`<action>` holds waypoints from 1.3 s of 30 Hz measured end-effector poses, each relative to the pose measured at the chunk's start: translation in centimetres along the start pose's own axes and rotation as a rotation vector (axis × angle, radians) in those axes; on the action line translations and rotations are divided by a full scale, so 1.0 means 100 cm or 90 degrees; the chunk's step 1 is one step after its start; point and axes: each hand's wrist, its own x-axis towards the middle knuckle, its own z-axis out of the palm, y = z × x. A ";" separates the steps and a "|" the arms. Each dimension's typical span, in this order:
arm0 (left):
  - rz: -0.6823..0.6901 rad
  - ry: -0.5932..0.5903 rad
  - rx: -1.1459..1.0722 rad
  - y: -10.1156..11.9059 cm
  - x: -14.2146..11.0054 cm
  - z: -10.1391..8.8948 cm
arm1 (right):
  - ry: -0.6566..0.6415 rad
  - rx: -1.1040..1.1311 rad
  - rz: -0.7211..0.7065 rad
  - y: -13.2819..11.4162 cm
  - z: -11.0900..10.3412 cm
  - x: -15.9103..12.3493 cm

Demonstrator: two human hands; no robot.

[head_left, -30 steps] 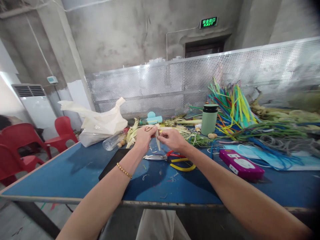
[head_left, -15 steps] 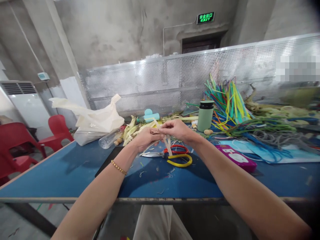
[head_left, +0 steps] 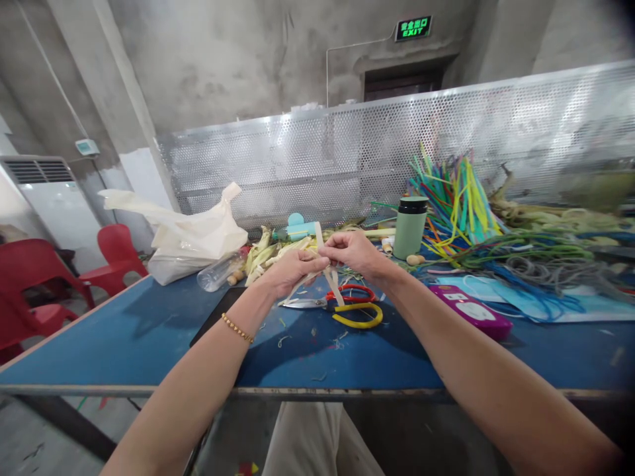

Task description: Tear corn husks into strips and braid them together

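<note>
My left hand (head_left: 292,271) and my right hand (head_left: 353,254) are close together above the middle of the table, each with fingers pinched on pale flat strips (head_left: 333,284). One strip end stands up between the hands, and others hang below and to the left. Where the strips cross, my fingers partly hide them. Beneath lies a pair of scissors (head_left: 303,303) with one red and one yellow handle, blades pointing left. Pale husk-like leaves (head_left: 260,261) lie just behind my left hand.
On the blue table (head_left: 149,357) are a white plastic bag (head_left: 198,238), a clear bottle (head_left: 214,277), a black flat object (head_left: 213,317), a green flask (head_left: 411,231), a purple box (head_left: 471,311), colourful strips (head_left: 466,198) and cords (head_left: 530,277). A perforated metal screen (head_left: 278,158) stands behind.
My right hand has shifted slightly up beside the left. The upright strip end now stands higher and straighter between the hands. The scissors stay in place; the view has tilted slightly.
</note>
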 end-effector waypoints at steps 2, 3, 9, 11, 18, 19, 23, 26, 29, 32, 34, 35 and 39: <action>-0.006 0.021 0.029 -0.002 0.001 0.000 | 0.001 -0.022 -0.007 -0.002 0.001 0.000; -0.014 0.025 0.045 -0.003 0.002 0.000 | 0.008 -0.039 -0.013 -0.003 0.002 0.000; 0.013 0.004 0.056 -0.001 0.001 0.002 | 0.090 -0.135 -0.053 -0.006 0.005 0.000; -0.005 0.002 0.049 0.001 0.000 0.004 | 0.088 -0.138 -0.064 -0.005 0.007 0.001; -0.003 -0.047 0.047 0.000 -0.003 0.004 | 0.059 -0.088 -0.076 0.005 0.014 0.002; -0.007 -0.048 0.052 0.000 -0.003 0.004 | 0.059 -0.086 -0.076 0.005 0.015 0.002; -0.015 -0.062 0.053 -0.001 -0.002 0.004 | 0.067 -0.091 -0.074 0.004 0.015 0.001; -0.015 -0.059 0.059 0.000 -0.003 0.006 | 0.061 -0.095 -0.064 0.001 0.016 0.000; -0.017 -0.053 0.087 0.001 -0.004 0.007 | 0.043 -0.090 -0.059 0.002 0.016 0.000; 0.003 -0.057 0.073 0.003 -0.004 0.005 | -0.011 -0.063 -0.058 0.005 0.010 0.002; 0.016 -0.058 0.060 0.003 -0.004 0.001 | -0.066 -0.014 -0.029 0.006 0.003 0.002; 0.009 -0.055 0.059 0.004 -0.004 -0.002 | -0.104 0.010 -0.006 0.005 0.000 0.001; -0.023 -0.017 0.047 0.006 -0.003 -0.009 | -0.160 -0.038 0.049 0.000 -0.010 -0.003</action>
